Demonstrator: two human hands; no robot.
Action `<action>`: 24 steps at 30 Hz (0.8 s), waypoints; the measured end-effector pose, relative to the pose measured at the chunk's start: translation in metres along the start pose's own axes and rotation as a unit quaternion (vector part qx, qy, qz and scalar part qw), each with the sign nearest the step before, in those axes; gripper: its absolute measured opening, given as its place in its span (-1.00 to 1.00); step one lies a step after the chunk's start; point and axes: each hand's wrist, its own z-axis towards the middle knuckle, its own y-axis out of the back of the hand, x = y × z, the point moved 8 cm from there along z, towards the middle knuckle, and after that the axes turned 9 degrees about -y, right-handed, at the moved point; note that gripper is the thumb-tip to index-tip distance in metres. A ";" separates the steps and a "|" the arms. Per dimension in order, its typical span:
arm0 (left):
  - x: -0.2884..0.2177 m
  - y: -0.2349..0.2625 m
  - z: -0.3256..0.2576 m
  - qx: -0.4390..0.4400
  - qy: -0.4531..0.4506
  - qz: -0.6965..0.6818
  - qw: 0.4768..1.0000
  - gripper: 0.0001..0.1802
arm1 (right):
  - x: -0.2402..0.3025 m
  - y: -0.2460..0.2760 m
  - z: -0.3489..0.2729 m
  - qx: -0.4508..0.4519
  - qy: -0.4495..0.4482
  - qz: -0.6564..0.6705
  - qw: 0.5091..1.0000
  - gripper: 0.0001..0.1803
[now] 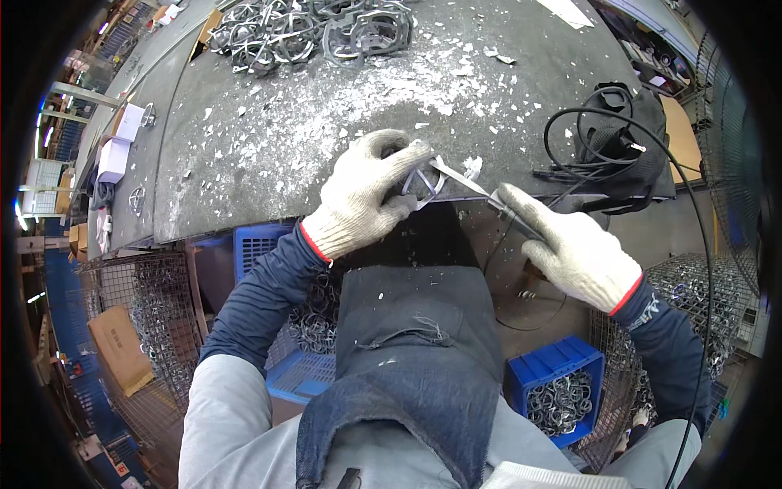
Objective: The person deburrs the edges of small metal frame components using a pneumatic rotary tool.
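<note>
My left hand (366, 191), in a white knit glove with a red cuff, is closed round a small metal frame part (425, 186) near the table's front edge. The part has a silvery, open ring-like outline, and the fingers hide some of it. In my right hand (574, 248), gloved the same way, is a scraper-like hand tool (466, 181) with a flat, pale metal blade and a dark handle. The blade's tip meets the part beside my left fingertips. White flakes (391, 90) lie scattered over the dark tabletop (236, 175) beyond my hands.
Several similar metal parts (277, 37) are heaped at the far side. A black bag (631, 155) with a looping cable sits at the right. Below, a blue bin (562, 359) and wire cages hold more parts. A fan (729, 163) stands at far right.
</note>
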 end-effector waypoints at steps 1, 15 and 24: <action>0.001 0.000 0.000 -0.001 0.001 0.000 1.000 -0.02 | 0.000 0.003 0.002 0.000 0.001 -0.001 1.000 -0.13; 0.002 -0.001 -0.002 -0.011 0.022 -0.020 1.000 -0.04 | 0.059 0.081 0.019 0.141 0.059 0.014 0.988 -0.17; 0.005 -0.003 -0.008 -0.021 0.006 0.000 1.000 -0.07 | 0.069 0.093 0.024 0.087 0.123 -0.095 0.984 -0.20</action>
